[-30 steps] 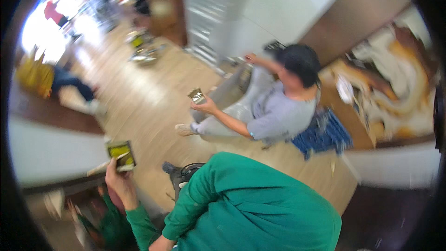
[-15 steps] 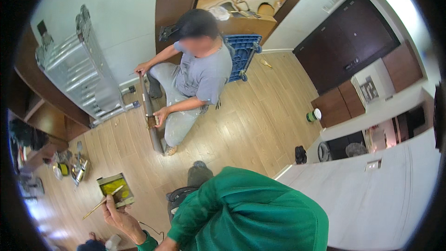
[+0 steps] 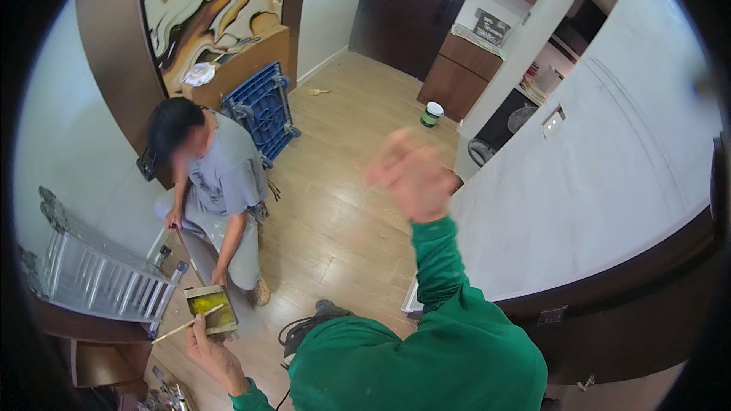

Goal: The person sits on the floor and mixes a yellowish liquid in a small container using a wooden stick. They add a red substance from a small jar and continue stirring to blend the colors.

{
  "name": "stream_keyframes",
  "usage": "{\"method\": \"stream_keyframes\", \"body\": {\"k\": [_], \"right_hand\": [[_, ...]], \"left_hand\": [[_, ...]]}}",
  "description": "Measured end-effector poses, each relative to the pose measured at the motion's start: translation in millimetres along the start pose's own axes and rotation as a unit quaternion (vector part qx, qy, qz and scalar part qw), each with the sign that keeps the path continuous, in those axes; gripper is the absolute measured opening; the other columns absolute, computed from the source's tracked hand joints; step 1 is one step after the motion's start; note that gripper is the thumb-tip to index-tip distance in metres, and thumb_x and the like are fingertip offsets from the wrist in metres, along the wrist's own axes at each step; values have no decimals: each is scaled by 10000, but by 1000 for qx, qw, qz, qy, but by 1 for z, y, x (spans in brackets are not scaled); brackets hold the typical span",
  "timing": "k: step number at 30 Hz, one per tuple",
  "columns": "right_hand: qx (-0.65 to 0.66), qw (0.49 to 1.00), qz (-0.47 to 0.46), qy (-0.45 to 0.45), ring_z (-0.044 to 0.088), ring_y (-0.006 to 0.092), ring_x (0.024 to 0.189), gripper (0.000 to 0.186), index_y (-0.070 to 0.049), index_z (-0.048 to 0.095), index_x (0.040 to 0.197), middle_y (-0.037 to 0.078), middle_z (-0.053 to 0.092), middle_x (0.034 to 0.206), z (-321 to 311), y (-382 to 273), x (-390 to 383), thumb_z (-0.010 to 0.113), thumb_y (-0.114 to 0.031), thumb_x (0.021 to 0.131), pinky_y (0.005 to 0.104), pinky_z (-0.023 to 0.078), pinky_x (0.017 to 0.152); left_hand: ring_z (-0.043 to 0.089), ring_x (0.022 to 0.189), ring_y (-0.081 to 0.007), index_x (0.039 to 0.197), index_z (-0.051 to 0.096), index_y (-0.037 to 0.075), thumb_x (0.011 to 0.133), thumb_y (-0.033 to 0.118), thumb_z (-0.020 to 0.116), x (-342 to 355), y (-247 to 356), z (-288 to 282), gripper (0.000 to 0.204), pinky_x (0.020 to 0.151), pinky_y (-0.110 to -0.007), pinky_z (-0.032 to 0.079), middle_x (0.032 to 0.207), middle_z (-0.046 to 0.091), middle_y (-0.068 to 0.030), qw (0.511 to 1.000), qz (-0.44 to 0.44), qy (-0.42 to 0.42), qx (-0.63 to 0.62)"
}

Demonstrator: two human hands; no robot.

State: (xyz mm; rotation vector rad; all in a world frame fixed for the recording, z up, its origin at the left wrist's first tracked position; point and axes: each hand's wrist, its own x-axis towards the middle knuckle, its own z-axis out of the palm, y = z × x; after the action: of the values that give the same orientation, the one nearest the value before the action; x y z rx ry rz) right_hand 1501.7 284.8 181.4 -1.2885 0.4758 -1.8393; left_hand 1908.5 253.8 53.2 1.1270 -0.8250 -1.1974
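My left hand (image 3: pixel 213 356) grips a small square tray (image 3: pixel 228 326), low on the left. Yellow-green matter, like paint, coats its inside. A thin brush (image 3: pixel 179 329) with a pale handle is in the same hand, its tip lying over the tray. My right hand (image 3: pixel 415 181) is raised ahead of me in front of the floor, near the white wall panel (image 3: pixel 571 183). Motion smears its fingers, so their position cannot be made out, and I see nothing in it.
A person (image 3: pixel 225 167) in grey sits on the floor at left with a long board (image 3: pixel 199 255). Beside them stand a folded ladder (image 3: pixel 106 281) and a blue platform cart (image 3: pixel 263 110). A white-and-green tub (image 3: pixel 432 114) rests near the cabinets (image 3: pixel 461 76); tools (image 3: pixel 171 392) lie lower left.
My view has swung to the right. My right hand, out of sight before, has come up toward the wall panel. The left hand keeps holding the tray and brush.
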Motion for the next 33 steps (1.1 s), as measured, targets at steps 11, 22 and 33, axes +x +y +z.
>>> {"method": "stream_keyframes", "body": {"k": [11, 22, 33], "right_hand": [[34, 956, -137, 257, 570, 209, 662, 452, -50, 590, 1192, 55, 570, 702, -36, -49, -79, 467, -451, 1021, 346, 455, 645], [-152, 829, 341, -416, 622, 216, 639, 672, 28, 681, 812, 138, 640, 682, 199, 151, -182, 482, -578, 1023, 380, 499, 622], [14, 676, 366, -640, 582, 174, 708, 511, -9, 714, 851, 81, 688, 809, 322, 254, -235, 576, -467, 1032, 368, 480, 661]], "left_hand": [[581, 544, -150, 972, 623, -5, 985, 199, 634, -14, -28, 66, 206, 458, -279, 425, 756, 645, -87, 990, -99, -102, 8], [593, 516, -160, 992, 630, -9, 977, 213, 629, 12, -26, 30, 222, 444, -272, 441, 756, 659, -87, 988, -87, -123, 33], [597, 579, -119, 968, 645, 26, 969, 229, 635, 33, -26, 12, 203, 461, -254, 418, 797, 658, -48, 992, -71, -83, 59]]}}
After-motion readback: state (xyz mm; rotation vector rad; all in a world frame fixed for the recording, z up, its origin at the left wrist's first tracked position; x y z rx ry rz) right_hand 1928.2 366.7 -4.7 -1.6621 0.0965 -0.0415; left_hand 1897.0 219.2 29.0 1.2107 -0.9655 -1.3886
